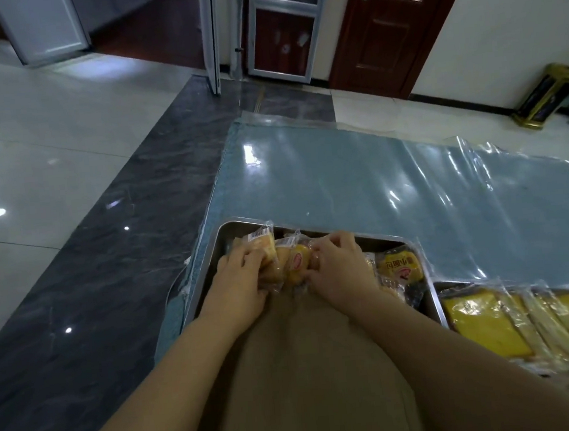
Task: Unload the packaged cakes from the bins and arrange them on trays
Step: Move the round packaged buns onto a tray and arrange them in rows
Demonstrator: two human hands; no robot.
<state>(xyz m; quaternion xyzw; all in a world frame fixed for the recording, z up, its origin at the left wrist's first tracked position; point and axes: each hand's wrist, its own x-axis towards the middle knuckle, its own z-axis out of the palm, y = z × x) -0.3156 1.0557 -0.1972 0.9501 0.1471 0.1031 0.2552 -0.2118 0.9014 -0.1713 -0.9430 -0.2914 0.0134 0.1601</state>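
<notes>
Both hands are down in the tray (207, 256) at the near-left corner of the table (342, 182). The left hand (244, 284) curls around the left end of a small bunch of cakes (297, 264), and the right hand (341, 265) pinches the wrappers at the right end. The bunch sits against the tray's far rim, the packs standing on edge, side by side. The row's long axis runs left to right between the two hands. The leftmost pack tips away from the person, its barcode end uppermost.

To do this step well, I'd say the hands should squeeze the row gently together and lay it square to the rim, gripping the film rather than crushing the soft cake inside. Letting go one hand at a time would keep the packs from toppling.

Just right of the hands a yellow pack (399, 267) lies flat, print upward. Beyond it a second tray (438, 300) holds flat slices (481, 322) overlapping in a row.
</notes>
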